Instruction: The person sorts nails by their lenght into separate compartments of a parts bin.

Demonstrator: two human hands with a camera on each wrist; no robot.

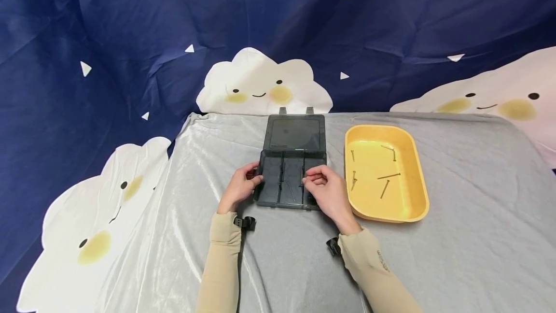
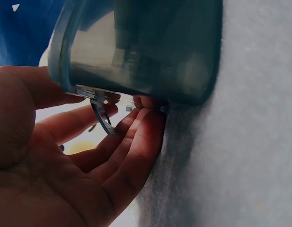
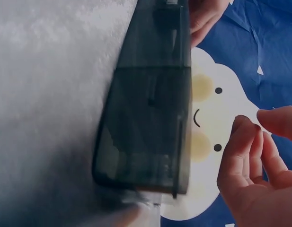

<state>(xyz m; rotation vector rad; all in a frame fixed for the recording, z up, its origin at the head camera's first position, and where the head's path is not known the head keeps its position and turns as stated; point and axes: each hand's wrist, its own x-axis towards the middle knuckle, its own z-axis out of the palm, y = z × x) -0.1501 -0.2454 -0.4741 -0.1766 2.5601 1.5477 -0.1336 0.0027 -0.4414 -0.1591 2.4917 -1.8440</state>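
A dark translucent compartment box (image 1: 271,192) lies on the cloth with its lid (image 1: 296,132) raised at the back. Dividers split it into three long sections. Several thin fasteners, screws or nails, lie inside; one (image 1: 291,191) slants in the middle section. My left hand (image 1: 240,186) grips the box's left side, thumb over the rim and fingers beside the wall, near a small latch (image 2: 102,116) in the left wrist view. Above the right divider hovers my right hand (image 1: 327,190), fingertips loosely bent beside a dark fastener (image 1: 301,176). In the right wrist view nothing shows between its fingertips.
To the right of the box stands a yellow tray (image 1: 417,173) holding several long, thin fasteners, one of them a slanting fastener (image 1: 384,189). Grey cloth (image 1: 469,216) covers the table. Behind it hangs a blue curtain (image 1: 391,23) with cloud prints.
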